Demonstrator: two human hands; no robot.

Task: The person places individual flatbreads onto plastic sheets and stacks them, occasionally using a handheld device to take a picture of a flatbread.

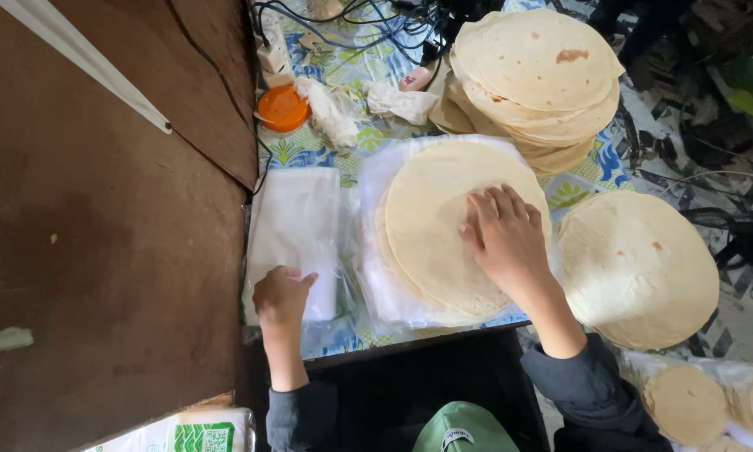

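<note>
Flower-patterned worktop (326,151), crowded with flatbread piles around one middle flatbread stack (435,226) lying on clear plastic wrap (376,276). Right hand (506,238) spread flat on that stack, seemingly to steady it; left hand (282,293) curled on the near corner of plastic bags (297,218) left of the stack, grip unclear. Taller pile (535,75) behind the stack, another pile (636,268) to its right.

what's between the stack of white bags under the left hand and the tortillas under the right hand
In the head view, only crinkled clear plastic over the floral tablecloth lies between the white bag stack under the left hand and the tortilla pile under the right hand.
</note>
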